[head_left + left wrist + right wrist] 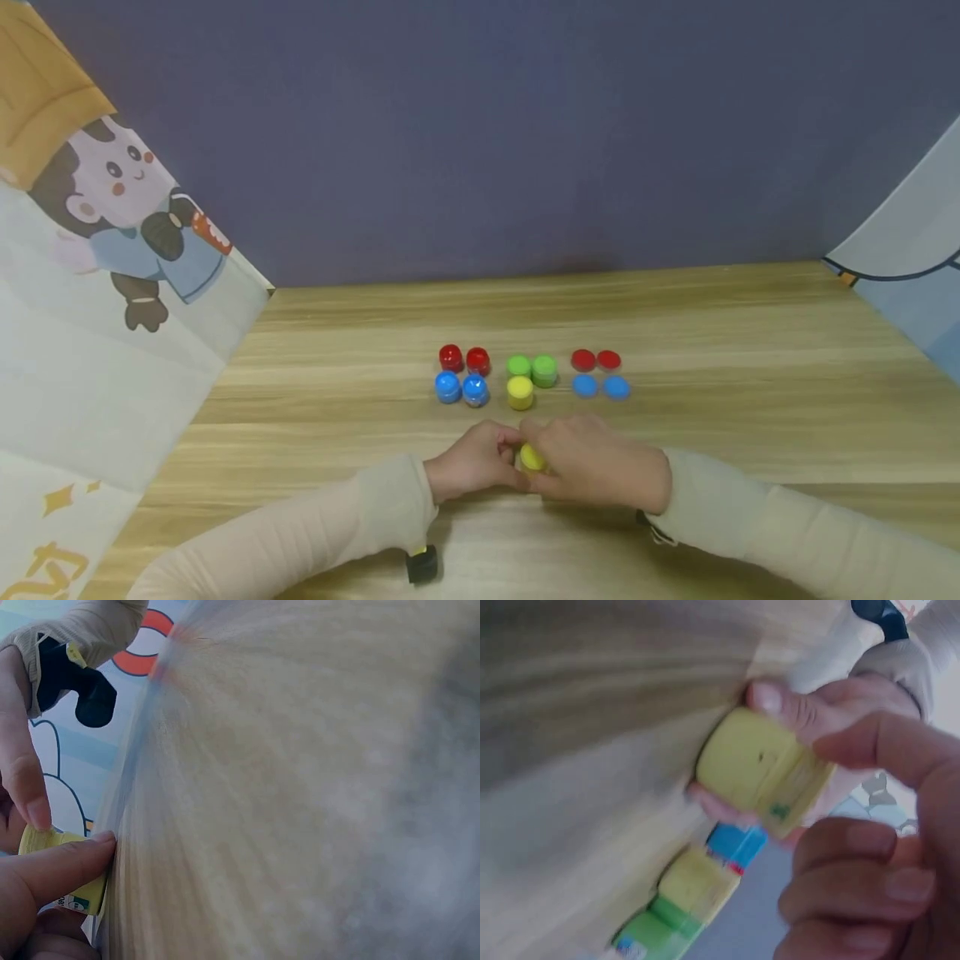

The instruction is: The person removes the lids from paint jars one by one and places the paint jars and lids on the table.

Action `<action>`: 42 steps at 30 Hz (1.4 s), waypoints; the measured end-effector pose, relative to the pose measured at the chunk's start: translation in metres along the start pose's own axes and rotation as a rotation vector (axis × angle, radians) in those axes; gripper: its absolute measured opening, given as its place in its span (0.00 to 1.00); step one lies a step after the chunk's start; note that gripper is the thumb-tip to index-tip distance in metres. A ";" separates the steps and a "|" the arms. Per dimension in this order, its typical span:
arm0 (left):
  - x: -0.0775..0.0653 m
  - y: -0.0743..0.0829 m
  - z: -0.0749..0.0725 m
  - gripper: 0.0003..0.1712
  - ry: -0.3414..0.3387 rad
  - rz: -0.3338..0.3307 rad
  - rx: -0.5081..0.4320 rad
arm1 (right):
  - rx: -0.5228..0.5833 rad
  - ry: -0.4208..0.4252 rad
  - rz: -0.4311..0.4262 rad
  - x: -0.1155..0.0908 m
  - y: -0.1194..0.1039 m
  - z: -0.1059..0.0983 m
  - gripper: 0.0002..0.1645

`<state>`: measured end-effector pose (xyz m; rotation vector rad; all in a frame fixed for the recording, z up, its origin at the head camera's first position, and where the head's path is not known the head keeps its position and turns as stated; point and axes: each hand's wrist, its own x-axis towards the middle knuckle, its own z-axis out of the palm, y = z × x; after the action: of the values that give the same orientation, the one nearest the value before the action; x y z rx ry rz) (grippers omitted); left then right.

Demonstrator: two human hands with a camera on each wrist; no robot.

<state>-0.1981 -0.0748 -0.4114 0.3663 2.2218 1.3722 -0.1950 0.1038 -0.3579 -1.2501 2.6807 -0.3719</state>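
Observation:
A small yellow jar [533,457] stands on the table between both hands. My left hand [480,457] grips its body, thumb on one side and fingers on the other. At its upper rim, my right hand [596,462] pinches the yellow lid [804,791] with thumb and forefinger; the other fingers [840,881] are curled. Part of that grip is hidden. Just beyond the hands stands a second yellow jar [521,392], with two green jars [544,372] behind it.
Two red jars [451,358] and two blue jars [447,387] stand at the left of the group. To the right, two red lids [583,360] and two blue lids [585,386] lie flat on the wooden table [735,375]. A dark panel [525,142] rises behind.

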 end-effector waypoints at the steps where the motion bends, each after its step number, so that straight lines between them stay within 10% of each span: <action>1: 0.000 0.000 0.000 0.24 0.000 0.003 -0.001 | -0.006 -0.012 -0.022 0.001 0.002 -0.001 0.17; 17: -0.002 0.000 0.002 0.19 -0.011 -0.025 -0.065 | -0.170 -0.138 -0.231 0.004 0.022 -0.018 0.21; 31: 0.003 0.002 0.002 0.22 0.022 -0.001 -0.037 | -0.143 0.140 0.150 -0.003 -0.007 0.003 0.27; 42: 0.003 0.000 0.002 0.23 0.016 -0.026 -0.026 | -0.126 0.140 0.139 -0.001 -0.007 0.013 0.23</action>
<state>-0.1997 -0.0718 -0.4129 0.3169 2.2120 1.3931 -0.1862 0.0983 -0.3681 -1.0985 2.9309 -0.2859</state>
